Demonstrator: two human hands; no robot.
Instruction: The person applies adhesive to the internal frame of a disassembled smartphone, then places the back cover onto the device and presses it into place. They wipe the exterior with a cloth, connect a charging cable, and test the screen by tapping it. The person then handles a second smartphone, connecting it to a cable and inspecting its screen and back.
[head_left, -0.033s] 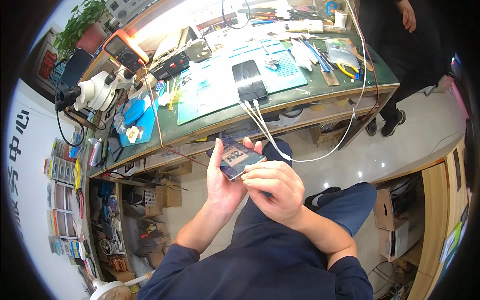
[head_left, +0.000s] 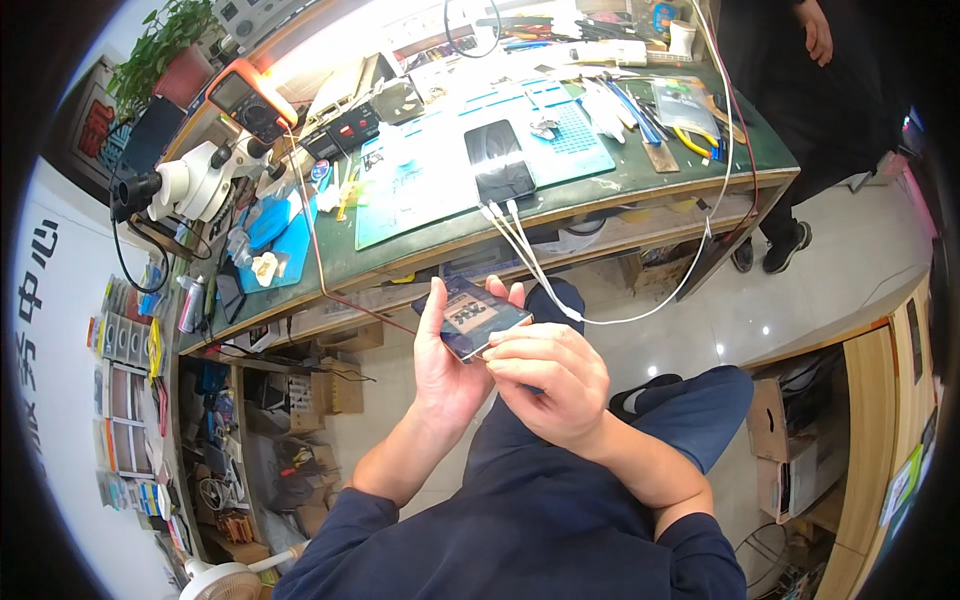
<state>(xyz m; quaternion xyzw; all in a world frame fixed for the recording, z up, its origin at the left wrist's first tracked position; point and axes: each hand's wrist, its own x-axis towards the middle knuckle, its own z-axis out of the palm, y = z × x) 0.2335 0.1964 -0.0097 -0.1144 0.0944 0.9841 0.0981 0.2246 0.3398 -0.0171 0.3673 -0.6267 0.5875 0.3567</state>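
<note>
In front of my body, my left hand [head_left: 446, 370] is closed round a dark, flat phone [head_left: 470, 318] and holds it tilted over my lap. Its upward face carries a lighter tan patch with dark markings. The thumb lies along the left edge; other fingertips show past the far edge. My right hand [head_left: 548, 378] is at the phone's near right corner, its fingers curled together in a pinch. Whatever those fingertips hold, if anything, is too small and hidden to name.
Ahead stands a workbench [head_left: 640, 185] with a blue-green mat [head_left: 400, 215], another phone [head_left: 498, 160] and white cables [head_left: 535, 265] hanging off the edge. A microscope [head_left: 195, 180] and multimeter [head_left: 250, 100] stand left. At the far right stands another person [head_left: 800, 120].
</note>
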